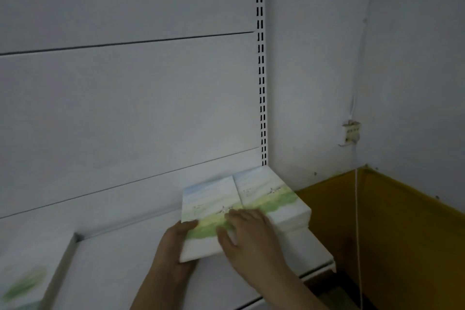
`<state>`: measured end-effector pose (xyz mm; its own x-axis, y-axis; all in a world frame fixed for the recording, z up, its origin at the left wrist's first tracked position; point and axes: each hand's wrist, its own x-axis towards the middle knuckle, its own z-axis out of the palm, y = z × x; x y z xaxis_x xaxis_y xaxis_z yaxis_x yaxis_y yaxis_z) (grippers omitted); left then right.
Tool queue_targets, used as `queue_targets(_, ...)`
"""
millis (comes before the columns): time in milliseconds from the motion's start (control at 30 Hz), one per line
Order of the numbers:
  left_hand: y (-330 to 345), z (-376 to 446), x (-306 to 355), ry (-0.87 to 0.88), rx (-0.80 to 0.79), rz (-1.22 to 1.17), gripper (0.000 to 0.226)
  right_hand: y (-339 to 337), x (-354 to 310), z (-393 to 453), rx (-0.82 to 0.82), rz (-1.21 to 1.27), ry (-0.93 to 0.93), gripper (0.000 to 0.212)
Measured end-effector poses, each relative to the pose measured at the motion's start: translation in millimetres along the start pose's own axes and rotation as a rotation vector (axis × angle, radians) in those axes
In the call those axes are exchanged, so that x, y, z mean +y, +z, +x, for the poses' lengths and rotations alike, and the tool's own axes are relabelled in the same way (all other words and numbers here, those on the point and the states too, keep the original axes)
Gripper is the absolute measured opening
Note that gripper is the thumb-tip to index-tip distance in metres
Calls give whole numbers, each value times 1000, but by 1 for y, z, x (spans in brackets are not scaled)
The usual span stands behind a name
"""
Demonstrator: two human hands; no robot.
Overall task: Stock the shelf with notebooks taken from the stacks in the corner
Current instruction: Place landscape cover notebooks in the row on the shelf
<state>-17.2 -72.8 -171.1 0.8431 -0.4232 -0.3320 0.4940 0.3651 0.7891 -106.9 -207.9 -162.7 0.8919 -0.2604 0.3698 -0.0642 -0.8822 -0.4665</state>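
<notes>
Shelf (141,267), white, set against slotted back panel (125,108). Two notebook stacks side by side at its right end: right stack (271,194) in the corner, left stack (211,211) touching it. Left hand (176,251) grips left stack's near corner, fingers curled under. Right hand (246,236) lies flat on its cover, fingers straight.

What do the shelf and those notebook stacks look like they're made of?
Shelf: likely white painted metal, going by its smooth matte face, thin edge and the slotted upright behind it.
Notebooks: paper stacks, white page edges on the sides, printed covers with a green landscape. Whether the covers are glossy is unclear.
</notes>
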Motion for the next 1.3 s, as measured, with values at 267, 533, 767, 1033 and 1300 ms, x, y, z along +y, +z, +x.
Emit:
queue_targets(267,-6,-6,2,152,265,393,31,-27,106,47,-136,-257,251,68)
queue_targets(533,-3,-6,-7,266,170,313,20,1,43,27,-195,-304,92,92)
queue_targets(767,-11,-5,-6,287,189,217,22,15,12,17,-172,-40,-206,93)
queue_targets(1033,-18,9,-10,292,233,253,21,-14,92,41,-155,-333,123,66)
queue_targets(1300,-20,13,-12,305,225,270,22,19,39,24,-137,-291,55,92)
